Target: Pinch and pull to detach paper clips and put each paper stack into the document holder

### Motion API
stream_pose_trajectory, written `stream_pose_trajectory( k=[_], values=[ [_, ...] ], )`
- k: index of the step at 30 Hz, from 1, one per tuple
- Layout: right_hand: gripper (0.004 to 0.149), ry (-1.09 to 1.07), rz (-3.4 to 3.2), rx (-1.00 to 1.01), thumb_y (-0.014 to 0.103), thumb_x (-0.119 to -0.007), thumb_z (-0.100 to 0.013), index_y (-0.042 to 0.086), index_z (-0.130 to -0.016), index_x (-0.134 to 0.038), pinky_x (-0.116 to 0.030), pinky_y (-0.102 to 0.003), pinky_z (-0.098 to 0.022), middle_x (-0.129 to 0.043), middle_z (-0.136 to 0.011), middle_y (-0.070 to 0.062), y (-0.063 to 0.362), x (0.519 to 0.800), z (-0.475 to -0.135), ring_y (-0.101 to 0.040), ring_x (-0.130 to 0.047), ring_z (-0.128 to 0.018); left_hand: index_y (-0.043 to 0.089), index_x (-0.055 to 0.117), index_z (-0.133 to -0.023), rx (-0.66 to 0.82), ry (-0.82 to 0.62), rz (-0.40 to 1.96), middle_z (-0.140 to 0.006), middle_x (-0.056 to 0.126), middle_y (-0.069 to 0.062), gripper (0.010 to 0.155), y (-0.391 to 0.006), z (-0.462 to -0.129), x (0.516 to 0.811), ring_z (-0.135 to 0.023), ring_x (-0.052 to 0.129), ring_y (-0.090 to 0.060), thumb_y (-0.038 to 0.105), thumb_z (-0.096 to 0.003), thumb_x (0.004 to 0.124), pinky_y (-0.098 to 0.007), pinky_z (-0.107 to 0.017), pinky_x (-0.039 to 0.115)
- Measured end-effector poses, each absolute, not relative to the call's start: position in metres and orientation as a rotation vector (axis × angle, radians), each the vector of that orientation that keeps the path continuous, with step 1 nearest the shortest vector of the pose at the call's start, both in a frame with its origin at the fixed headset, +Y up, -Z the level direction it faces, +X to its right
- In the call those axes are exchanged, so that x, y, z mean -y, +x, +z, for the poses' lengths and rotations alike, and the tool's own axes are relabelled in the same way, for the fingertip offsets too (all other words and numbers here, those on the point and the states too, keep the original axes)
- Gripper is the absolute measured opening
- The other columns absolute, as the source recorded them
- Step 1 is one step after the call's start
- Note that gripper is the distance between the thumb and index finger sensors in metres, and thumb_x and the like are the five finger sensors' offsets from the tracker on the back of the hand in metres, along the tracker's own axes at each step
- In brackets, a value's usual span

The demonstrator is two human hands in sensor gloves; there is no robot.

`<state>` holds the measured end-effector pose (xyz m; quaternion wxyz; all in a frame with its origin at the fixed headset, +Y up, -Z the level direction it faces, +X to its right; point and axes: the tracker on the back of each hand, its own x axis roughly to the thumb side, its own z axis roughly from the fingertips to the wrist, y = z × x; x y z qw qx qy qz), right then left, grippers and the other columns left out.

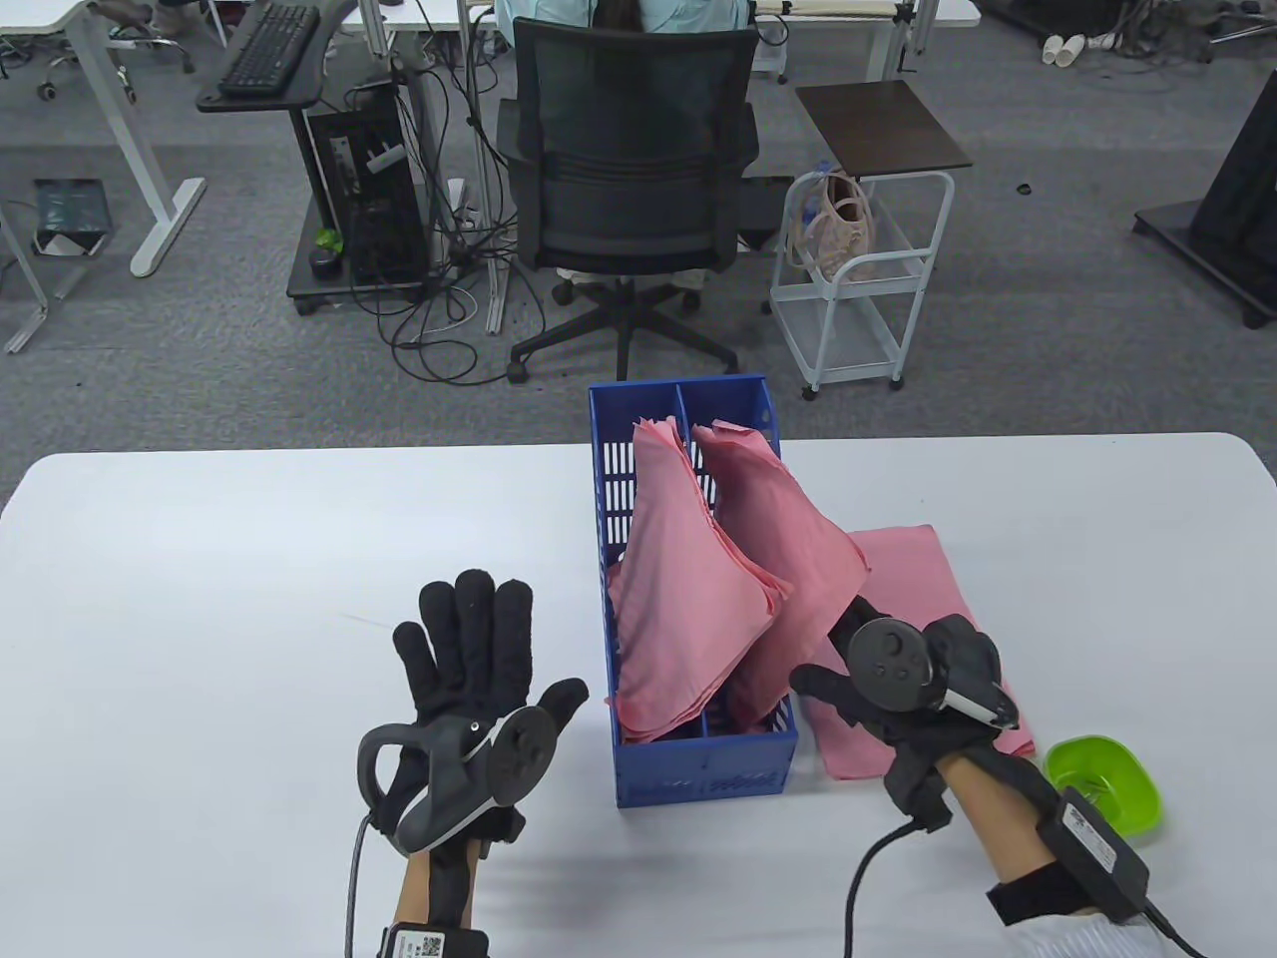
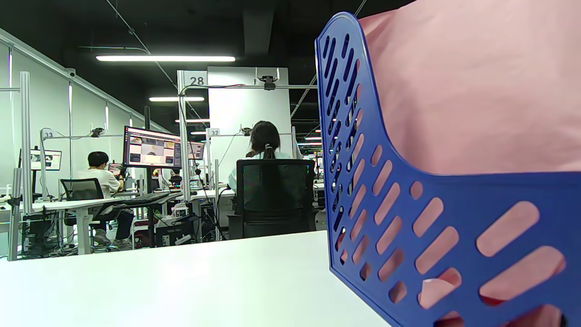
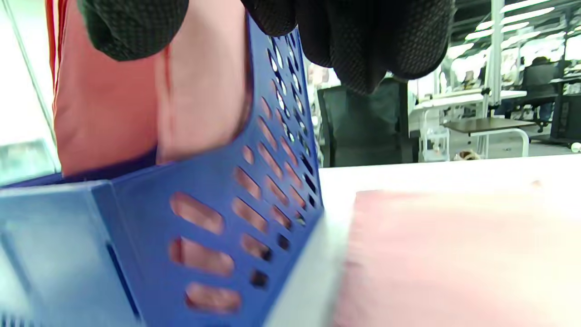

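Observation:
A blue document holder [image 1: 698, 758] stands mid-table with two compartments. A pink paper stack [image 1: 678, 599] leans in its left compartment. My right hand [image 1: 878, 669] grips the lower edge of a second pink stack [image 1: 788, 559] that leans in the right compartment, sticking out over the holder's right wall. In the right wrist view my thumb and fingers [image 3: 363, 50] pinch that pink stack [image 3: 150, 104] above the holder's wall [image 3: 254, 181]. My left hand [image 1: 469, 649] lies flat on the table left of the holder, fingers spread, holding nothing. No paper clip shows.
Another pink stack [image 1: 928, 579] lies flat on the table right of the holder, partly under my right hand. A green bowl [image 1: 1102, 783] sits at the front right. Beyond the table stand an office chair [image 1: 629, 170] and a white cart [image 1: 863, 279].

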<state>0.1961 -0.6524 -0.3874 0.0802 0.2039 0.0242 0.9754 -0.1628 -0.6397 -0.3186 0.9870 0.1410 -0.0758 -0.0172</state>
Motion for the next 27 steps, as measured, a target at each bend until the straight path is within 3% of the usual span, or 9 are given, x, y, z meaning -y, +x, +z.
stream_pose_trajectory(
  k=[8, 14, 16, 27],
  values=[
    [0.082, 0.388, 3.178, -0.406, 0.046, -0.075, -0.05, 0.02, -0.116, -0.035, -0.038, -0.063, -0.082, -0.035, -0.123, -0.023, 0.253, 0.661, -0.39, -0.052, -0.04, -0.111, 0.011, -0.007, -0.115, 0.15, 0.261, -0.076, -0.119, -0.007, -0.023, 0.092, -0.16, -0.321, 0.643, -0.105, -0.007, -0.053, 0.065, -0.052, 0.032, -0.068, -0.073, 0.007],
    [0.087, 0.131, 3.4, -0.939, 0.046, -0.078, -0.049, 0.027, -0.116, -0.026, -0.026, -0.065, -0.083, -0.022, -0.126, -0.02, 0.286, 0.701, -0.403, -0.054, -0.021, -0.113, 0.011, -0.007, -0.115, 0.147, 0.247, -0.094, -0.119, -0.008, -0.022, 0.092, -0.159, -0.321, 0.644, -0.105, -0.007, -0.053, 0.065, -0.0523, 0.032, -0.068, -0.073, 0.007],
    [0.089, 0.065, 3.407, -1.036, 0.045, -0.08, -0.049, 0.027, -0.116, -0.024, -0.025, -0.065, -0.083, -0.02, -0.126, -0.019, 0.293, 0.716, -0.408, -0.054, -0.019, -0.113, 0.011, -0.007, -0.115, 0.146, 0.241, -0.096, -0.119, -0.007, -0.023, 0.092, -0.159, -0.321, 0.644, -0.105, -0.007, -0.053, 0.065, -0.0523, 0.032, -0.068, -0.073, 0.007],
    [0.093, -0.128, 3.347, -1.33, 0.039, -0.083, -0.05, 0.031, -0.112, -0.014, -0.021, -0.064, -0.083, -0.013, -0.125, -0.012, 0.309, 0.759, -0.428, -0.052, -0.015, -0.113, 0.011, -0.008, -0.115, 0.15, 0.218, -0.119, -0.119, -0.008, -0.022, 0.092, -0.157, -0.322, 0.645, -0.105, -0.007, -0.053, 0.065, -0.0521, 0.033, -0.068, -0.073, 0.007]
  ],
)
